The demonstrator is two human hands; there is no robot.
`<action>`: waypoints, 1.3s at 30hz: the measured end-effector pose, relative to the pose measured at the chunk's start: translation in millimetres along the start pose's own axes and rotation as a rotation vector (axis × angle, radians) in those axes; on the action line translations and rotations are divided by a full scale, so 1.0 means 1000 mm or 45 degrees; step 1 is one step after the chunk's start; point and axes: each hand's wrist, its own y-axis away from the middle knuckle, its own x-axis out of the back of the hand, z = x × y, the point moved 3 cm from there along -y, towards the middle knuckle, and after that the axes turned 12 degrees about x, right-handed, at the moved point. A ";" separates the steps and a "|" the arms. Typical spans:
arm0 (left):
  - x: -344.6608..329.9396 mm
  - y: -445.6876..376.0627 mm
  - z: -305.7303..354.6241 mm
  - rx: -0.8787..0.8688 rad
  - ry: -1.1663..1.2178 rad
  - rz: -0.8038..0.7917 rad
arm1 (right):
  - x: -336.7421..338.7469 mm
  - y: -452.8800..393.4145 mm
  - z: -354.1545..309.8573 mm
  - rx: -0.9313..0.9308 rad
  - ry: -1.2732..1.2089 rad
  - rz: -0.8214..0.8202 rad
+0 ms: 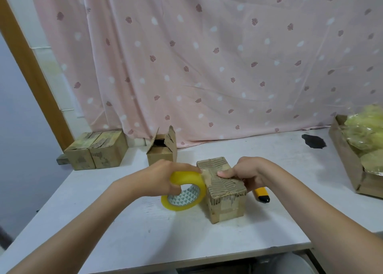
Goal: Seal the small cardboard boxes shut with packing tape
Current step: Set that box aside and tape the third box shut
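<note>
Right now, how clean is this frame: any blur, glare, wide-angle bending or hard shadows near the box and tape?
Head view: light is soft and even, with faint shadows under the tape and box; both are fairly sharp. The wide lens bends the wooden post and stretches both forearms at the edges. The yellow bundle at right is washed out and smeared. No strong glare on the table.

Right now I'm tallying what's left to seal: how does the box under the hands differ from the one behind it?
The near box is closed, its top worn to bare ridges; the far box stands with flaps up, open. The near box is held by the right hand; the far box is untouched. Both are small brown cardboard.
</note>
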 end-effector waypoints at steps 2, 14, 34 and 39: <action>-0.002 0.000 0.000 0.007 -0.014 -0.014 | 0.001 0.000 0.000 -0.011 -0.020 -0.010; -0.006 -0.001 -0.007 0.056 -0.247 -0.115 | 0.001 0.000 0.002 -0.013 0.021 -0.023; -0.004 0.006 -0.001 0.030 -0.229 -0.057 | -0.036 0.011 -0.050 0.080 0.905 0.112; 0.007 0.012 -0.008 0.015 0.034 0.055 | -0.022 0.007 -0.037 0.120 0.362 0.172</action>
